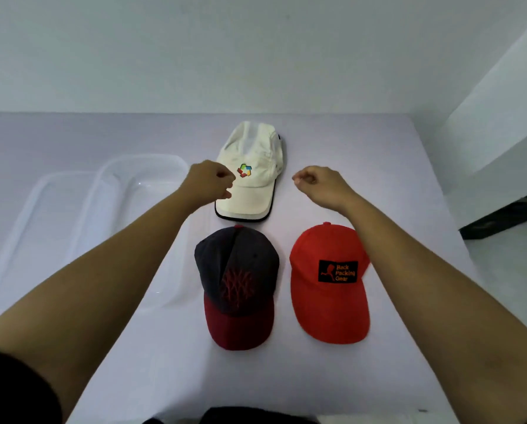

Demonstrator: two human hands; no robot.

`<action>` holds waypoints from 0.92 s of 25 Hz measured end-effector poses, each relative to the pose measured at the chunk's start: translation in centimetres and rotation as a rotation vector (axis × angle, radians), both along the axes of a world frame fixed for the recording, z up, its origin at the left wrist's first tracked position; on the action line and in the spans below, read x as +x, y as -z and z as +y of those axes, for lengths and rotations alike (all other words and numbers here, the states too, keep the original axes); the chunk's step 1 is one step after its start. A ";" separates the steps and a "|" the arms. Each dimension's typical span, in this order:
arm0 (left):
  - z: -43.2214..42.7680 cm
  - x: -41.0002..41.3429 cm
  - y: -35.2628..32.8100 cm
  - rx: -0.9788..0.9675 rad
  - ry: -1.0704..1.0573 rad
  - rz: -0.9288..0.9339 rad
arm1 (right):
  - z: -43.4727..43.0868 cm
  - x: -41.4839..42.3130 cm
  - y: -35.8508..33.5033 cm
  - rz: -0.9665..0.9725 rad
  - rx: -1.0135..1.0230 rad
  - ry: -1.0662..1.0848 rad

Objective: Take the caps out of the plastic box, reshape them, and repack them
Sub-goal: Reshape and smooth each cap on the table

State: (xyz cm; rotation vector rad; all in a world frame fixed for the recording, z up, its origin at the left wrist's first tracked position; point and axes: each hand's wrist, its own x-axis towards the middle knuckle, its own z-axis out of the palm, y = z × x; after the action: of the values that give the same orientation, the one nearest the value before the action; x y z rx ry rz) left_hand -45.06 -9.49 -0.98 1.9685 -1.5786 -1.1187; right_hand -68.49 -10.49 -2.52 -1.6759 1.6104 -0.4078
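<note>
Three caps lie on the white table. A white cap (pixel 254 172) with a coloured logo and a dark-edged brim sits at the back. In front of it lie a dark grey cap (pixel 237 286) with a maroon brim and, to its right, a red cap (pixel 328 286) with a black patch. My left hand (pixel 208 185) hovers at the white cap's left side, fingers curled, holding nothing. Level with it, my right hand (pixel 320 185) hangs to the right of the white cap, fingers curled and apart from it. The clear plastic box (pixel 127 179) stands at the left, partly behind my left forearm.
A clear lid or second tray (pixel 35 215) lies left of the box. The table (pixel 378 377) ends at the right, where the floor and a dark object (pixel 507 218) show. A white wall runs along the back.
</note>
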 end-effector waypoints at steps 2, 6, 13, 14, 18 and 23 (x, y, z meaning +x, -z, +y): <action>-0.6 0.9 2.3 0.049 0.156 -0.178 | -0.8 2.6 2.1 0.007 0.107 -0.025; -1.6 1.7 6.2 0.111 0.396 -0.358 | -1.4 6.2 6.7 0.228 0.305 -0.230; -3.4 1.1 8.8 -0.048 0.502 -0.584 | -1.3 9.0 10.1 0.461 -0.044 -0.133; -3.5 0.9 9.0 -0.097 0.464 -0.608 | -1.2 8.9 10.0 0.456 -0.068 -0.140; -2.9 -0.2 8.2 -0.171 0.400 -0.500 | -1.8 8.1 8.1 0.369 -0.210 -0.071; -2.6 0.6 5.2 -0.313 0.427 -0.257 | -1.6 8.6 4.7 0.201 -0.317 -0.021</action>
State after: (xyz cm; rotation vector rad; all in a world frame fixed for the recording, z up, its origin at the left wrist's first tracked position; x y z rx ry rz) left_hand -44.45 -12.13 -6.17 1.6609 -2.2325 -0.7115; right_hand -59.93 -12.05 -7.18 -2.0236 1.7412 -0.5191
